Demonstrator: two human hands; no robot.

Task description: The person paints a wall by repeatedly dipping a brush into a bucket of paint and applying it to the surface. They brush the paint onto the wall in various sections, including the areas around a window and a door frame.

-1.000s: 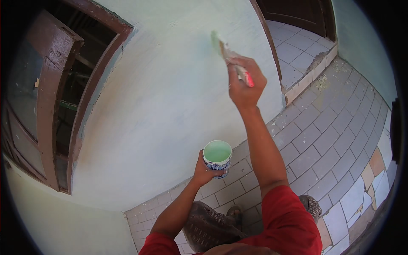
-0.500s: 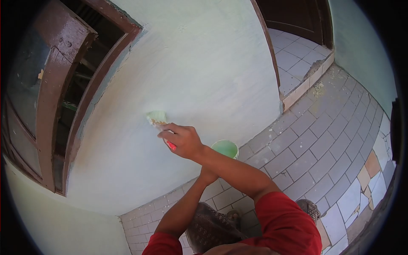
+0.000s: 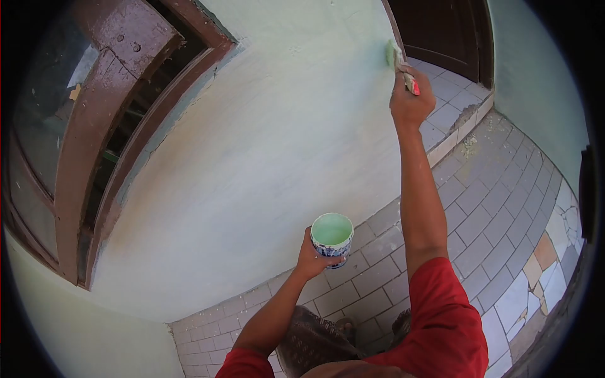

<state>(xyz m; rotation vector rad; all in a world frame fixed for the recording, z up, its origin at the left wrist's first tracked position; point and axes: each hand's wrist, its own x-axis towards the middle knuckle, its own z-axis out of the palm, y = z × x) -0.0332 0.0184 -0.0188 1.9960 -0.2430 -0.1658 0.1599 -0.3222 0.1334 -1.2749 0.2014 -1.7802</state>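
Low in the middle, my left hand [image 3: 312, 259] is wrapped round a small paint can [image 3: 338, 255] with pale green paint inside and smears on its rim. My right hand [image 3: 413, 101], raised at the upper right, grips a paintbrush [image 3: 407, 74] with a red-tipped handle. The brush's green-coated bristles touch the pale green wall [image 3: 283, 145] close to the doorway edge. Brownish and whitish patches show on the wall's lower left part.
A brown wooden window frame [image 3: 82, 145] with glass stands at the left. The dark door [image 3: 441, 31] and a chipped tiled step [image 3: 459, 129] are at the upper right. Grey tiles [image 3: 466, 220] and broken tile pieces [image 3: 523, 293] cover the floor.
My right hand has moved up and right with the brush, from mid-wall to the doorway edge. The can and my left hand, partly hidden before behind my right arm, now show fully.
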